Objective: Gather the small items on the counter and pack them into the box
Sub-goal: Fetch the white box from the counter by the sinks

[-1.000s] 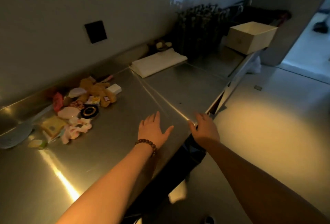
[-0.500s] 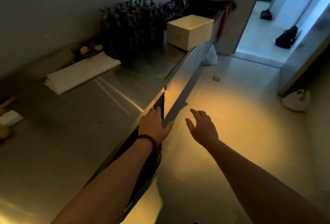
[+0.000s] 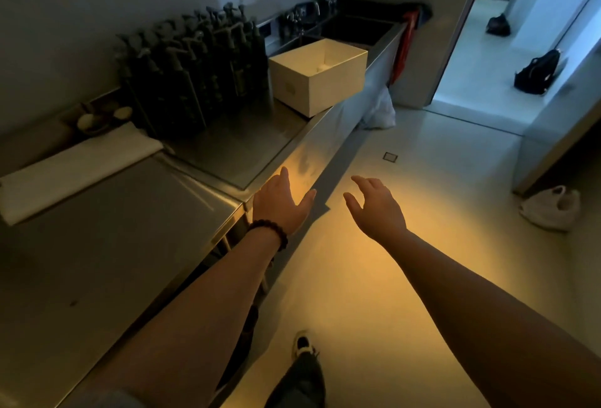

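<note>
An open cream cardboard box (image 3: 338,82) stands on the steel counter (image 3: 107,238) at its far right end, near the front edge; something small and pale lies inside it. My left hand (image 3: 281,204), with a bead bracelet on the wrist, is open and empty over the counter's front edge, well short of the box. Over the floor to the right of the counter, my right hand (image 3: 377,207) hangs open and empty. The pile of small items is out of view.
A rack of dark pump bottles (image 3: 195,66) stands against the wall left of the box. A folded white cloth (image 3: 78,170) lies further left. Sinks with taps (image 3: 354,27) sit beyond the box. White bags (image 3: 553,209) lie on the floor; a doorway opens right.
The view has swung right along the counter, the item pile has left the frame, and the box is nearer. Both hands have lifted off the counter and moved towards the box, still empty.
</note>
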A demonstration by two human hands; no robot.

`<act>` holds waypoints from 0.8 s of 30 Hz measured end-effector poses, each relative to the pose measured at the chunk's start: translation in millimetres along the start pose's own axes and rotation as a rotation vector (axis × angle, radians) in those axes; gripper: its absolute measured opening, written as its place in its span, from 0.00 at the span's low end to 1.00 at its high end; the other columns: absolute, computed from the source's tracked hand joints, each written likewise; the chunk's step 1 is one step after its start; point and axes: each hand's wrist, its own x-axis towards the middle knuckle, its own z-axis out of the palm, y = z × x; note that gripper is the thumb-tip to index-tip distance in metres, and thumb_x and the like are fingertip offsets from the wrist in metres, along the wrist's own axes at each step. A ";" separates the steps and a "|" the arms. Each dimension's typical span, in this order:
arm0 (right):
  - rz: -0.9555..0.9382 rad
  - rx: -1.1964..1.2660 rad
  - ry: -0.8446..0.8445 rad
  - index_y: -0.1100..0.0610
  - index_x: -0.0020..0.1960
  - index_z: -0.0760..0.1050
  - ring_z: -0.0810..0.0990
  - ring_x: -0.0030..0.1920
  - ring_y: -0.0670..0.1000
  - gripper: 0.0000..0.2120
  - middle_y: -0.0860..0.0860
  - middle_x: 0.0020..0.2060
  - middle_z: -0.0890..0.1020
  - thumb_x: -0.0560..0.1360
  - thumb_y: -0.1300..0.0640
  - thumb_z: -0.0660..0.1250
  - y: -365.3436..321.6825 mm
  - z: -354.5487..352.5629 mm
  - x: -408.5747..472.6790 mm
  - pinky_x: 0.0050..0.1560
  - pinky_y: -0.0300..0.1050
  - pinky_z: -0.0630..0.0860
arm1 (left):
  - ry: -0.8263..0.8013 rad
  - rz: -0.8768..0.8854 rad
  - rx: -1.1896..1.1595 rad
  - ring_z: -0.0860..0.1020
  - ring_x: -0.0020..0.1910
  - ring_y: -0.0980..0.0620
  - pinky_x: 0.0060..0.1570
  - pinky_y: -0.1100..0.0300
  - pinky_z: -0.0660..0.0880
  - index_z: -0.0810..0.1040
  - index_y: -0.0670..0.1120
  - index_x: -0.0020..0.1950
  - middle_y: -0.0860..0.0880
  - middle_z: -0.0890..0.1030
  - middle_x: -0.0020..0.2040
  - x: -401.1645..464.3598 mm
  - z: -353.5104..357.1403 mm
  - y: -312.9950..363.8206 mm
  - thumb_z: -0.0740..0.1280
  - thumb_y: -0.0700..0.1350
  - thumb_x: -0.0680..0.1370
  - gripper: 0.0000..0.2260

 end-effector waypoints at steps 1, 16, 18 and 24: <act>-0.014 0.002 0.001 0.51 0.72 0.65 0.73 0.63 0.53 0.24 0.53 0.65 0.73 0.78 0.44 0.59 7.4 1.1 16.8 0.57 0.48 0.74 | 0.008 -0.005 -0.014 0.67 0.68 0.44 0.65 0.46 0.67 0.56 0.46 0.74 0.44 0.67 0.71 15.4 6.7 4.8 0.58 0.66 0.74 0.35; -0.186 -0.081 -0.091 0.51 0.73 0.63 0.70 0.66 0.56 0.25 0.55 0.68 0.70 0.79 0.44 0.59 56.4 -30.6 386.7 0.64 0.53 0.69 | 0.150 -0.128 -0.140 0.61 0.72 0.44 0.67 0.43 0.63 0.52 0.48 0.76 0.44 0.61 0.74 339.7 32.5 41.3 0.60 0.63 0.75 0.36; -0.206 -0.078 -0.095 0.51 0.73 0.63 0.70 0.66 0.56 0.25 0.55 0.67 0.70 0.79 0.44 0.59 58.9 -26.2 422.3 0.64 0.54 0.69 | 0.138 -0.153 -0.135 0.60 0.72 0.45 0.68 0.44 0.62 0.51 0.49 0.76 0.44 0.60 0.74 366.6 37.4 44.5 0.60 0.63 0.75 0.36; -0.263 -0.089 -0.045 0.52 0.72 0.65 0.66 0.68 0.58 0.25 0.57 0.69 0.67 0.78 0.44 0.60 77.3 -15.4 545.4 0.67 0.57 0.66 | 0.157 -0.250 -0.268 0.63 0.70 0.44 0.64 0.43 0.67 0.50 0.52 0.76 0.45 0.60 0.73 444.7 49.8 37.1 0.65 0.60 0.74 0.37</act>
